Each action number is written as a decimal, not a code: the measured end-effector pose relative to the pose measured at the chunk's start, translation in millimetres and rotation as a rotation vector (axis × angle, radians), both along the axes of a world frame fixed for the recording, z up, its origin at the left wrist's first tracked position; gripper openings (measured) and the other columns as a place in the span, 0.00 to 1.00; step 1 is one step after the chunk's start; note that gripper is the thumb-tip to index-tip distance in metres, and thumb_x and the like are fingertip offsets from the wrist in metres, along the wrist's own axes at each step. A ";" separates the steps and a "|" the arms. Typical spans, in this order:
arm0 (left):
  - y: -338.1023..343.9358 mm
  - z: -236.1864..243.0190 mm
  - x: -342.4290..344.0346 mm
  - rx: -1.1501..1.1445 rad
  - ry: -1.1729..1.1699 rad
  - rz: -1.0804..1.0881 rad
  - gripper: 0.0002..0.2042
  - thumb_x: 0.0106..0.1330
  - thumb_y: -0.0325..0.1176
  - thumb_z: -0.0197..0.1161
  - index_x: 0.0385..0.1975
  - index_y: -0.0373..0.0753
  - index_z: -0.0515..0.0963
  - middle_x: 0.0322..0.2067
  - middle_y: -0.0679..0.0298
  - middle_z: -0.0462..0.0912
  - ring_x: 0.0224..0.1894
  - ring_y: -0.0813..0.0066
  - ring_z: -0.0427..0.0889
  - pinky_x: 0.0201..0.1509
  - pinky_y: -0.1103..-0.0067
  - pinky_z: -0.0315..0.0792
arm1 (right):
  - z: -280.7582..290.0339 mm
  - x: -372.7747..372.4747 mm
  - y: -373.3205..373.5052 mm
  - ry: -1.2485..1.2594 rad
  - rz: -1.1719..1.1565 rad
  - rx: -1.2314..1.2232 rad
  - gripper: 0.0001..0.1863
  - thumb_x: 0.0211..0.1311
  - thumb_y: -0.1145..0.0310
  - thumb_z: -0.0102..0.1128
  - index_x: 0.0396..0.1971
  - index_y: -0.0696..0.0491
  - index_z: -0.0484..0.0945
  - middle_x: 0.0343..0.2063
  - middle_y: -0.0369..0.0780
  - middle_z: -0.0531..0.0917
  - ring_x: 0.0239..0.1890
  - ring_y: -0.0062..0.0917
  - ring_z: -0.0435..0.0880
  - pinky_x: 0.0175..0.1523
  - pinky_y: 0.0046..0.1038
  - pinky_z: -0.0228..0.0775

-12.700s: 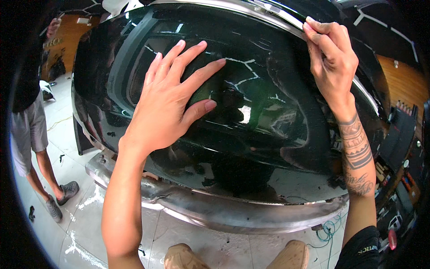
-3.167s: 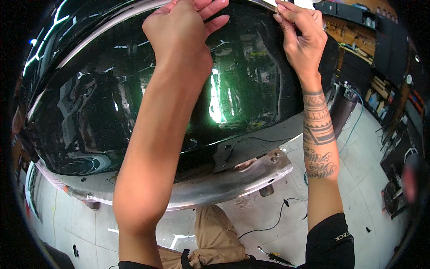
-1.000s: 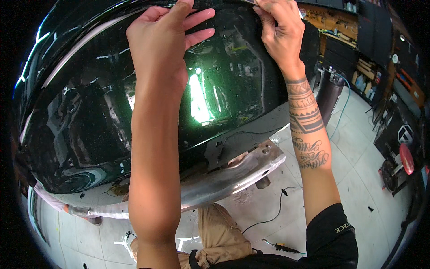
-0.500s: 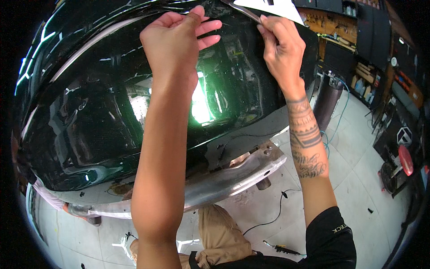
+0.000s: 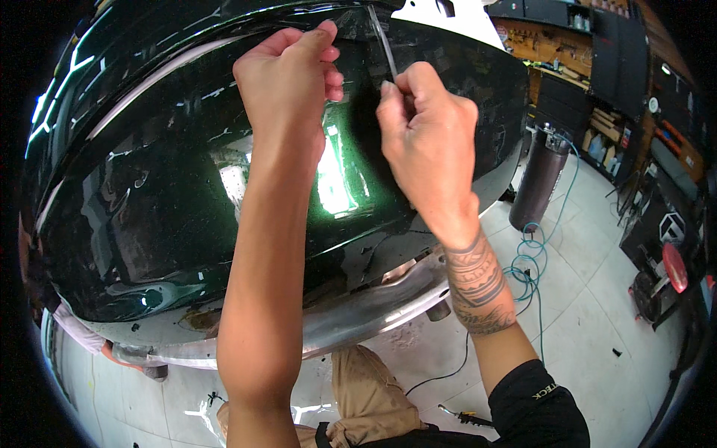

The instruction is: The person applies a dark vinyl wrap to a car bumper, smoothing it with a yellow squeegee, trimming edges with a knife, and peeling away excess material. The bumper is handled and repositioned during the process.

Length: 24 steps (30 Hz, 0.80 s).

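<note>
Right hand [image 5: 433,131] is grasping a thin metal piece [image 5: 383,46] near the upper edge of the dark car panel [image 5: 157,179], whether left hand [image 5: 280,63] is pinching anything I cannot tell, and work is looking unfinished.

A car panel [image 5: 187,201] and tool board [image 5: 549,48] show a workshop.

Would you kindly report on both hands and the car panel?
Right hand: gripping thin strip. Left hand: fingers curled, hold unclear. Dark green panel: behind both hands. Left forearm: hiding part of it.
</note>
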<state>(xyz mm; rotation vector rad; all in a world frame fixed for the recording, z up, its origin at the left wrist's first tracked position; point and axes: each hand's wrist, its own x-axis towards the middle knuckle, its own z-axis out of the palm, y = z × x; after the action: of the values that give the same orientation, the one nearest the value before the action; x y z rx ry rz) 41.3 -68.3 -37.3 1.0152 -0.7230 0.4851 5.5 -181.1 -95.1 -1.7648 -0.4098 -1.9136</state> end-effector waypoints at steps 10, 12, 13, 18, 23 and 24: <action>10.6 3.6 0.7 0.075 0.033 -0.098 0.10 0.62 0.27 0.65 0.19 0.38 0.72 0.16 0.71 0.67 0.15 0.83 0.63 0.20 0.82 0.57 | -6.6 20.8 23.6 -0.029 0.156 0.143 0.08 0.61 0.77 0.59 0.23 0.59 0.71 0.10 0.41 0.75 0.13 0.20 0.77 0.20 0.24 0.65; 11.1 2.5 1.1 0.085 0.018 -0.116 0.11 0.62 0.27 0.65 0.19 0.38 0.72 0.16 0.71 0.66 0.15 0.83 0.63 0.21 0.82 0.57 | -7.4 22.0 23.0 -0.011 0.172 0.156 0.08 0.62 0.77 0.59 0.23 0.59 0.71 0.11 0.40 0.76 0.12 0.19 0.76 0.19 0.24 0.65; 11.2 1.8 1.2 0.087 0.013 -0.130 0.11 0.62 0.27 0.65 0.19 0.38 0.72 0.16 0.71 0.67 0.16 0.83 0.63 0.21 0.82 0.57 | -7.9 22.1 22.5 -0.001 0.180 0.163 0.08 0.62 0.77 0.59 0.23 0.59 0.71 0.11 0.40 0.77 0.11 0.19 0.76 0.19 0.23 0.65; 14.8 -0.4 5.6 0.108 -0.001 -0.157 0.11 0.62 0.28 0.65 0.19 0.39 0.72 0.16 0.72 0.66 0.17 0.83 0.64 0.22 0.82 0.58 | -1.4 6.7 20.7 0.150 0.227 0.200 0.09 0.64 0.75 0.57 0.23 0.59 0.71 0.12 0.37 0.78 0.09 0.16 0.73 0.14 0.20 0.61; 17.8 -1.7 1.1 0.133 0.012 -0.156 0.09 0.67 0.29 0.61 0.23 0.42 0.72 0.18 0.75 0.64 0.18 0.88 0.62 0.20 0.88 0.57 | 6.6 -14.3 13.1 0.336 0.359 0.246 0.09 0.65 0.73 0.55 0.25 0.58 0.72 0.14 0.37 0.78 0.08 0.13 0.70 0.11 0.18 0.56; 17.7 -0.5 3.8 0.149 0.006 -0.182 0.09 0.67 0.29 0.61 0.23 0.42 0.72 0.18 0.75 0.64 0.18 0.88 0.62 0.20 0.88 0.57 | 8.2 -19.5 9.1 0.366 0.371 0.256 0.08 0.65 0.72 0.55 0.25 0.58 0.72 0.14 0.36 0.77 0.07 0.13 0.69 0.10 0.17 0.55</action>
<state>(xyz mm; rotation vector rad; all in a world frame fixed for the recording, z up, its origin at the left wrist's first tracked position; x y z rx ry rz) 45.1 -50.6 -37.8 1.0771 -0.8475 0.2733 -14.0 -172.0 -87.0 -1.6823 -0.3154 -1.2939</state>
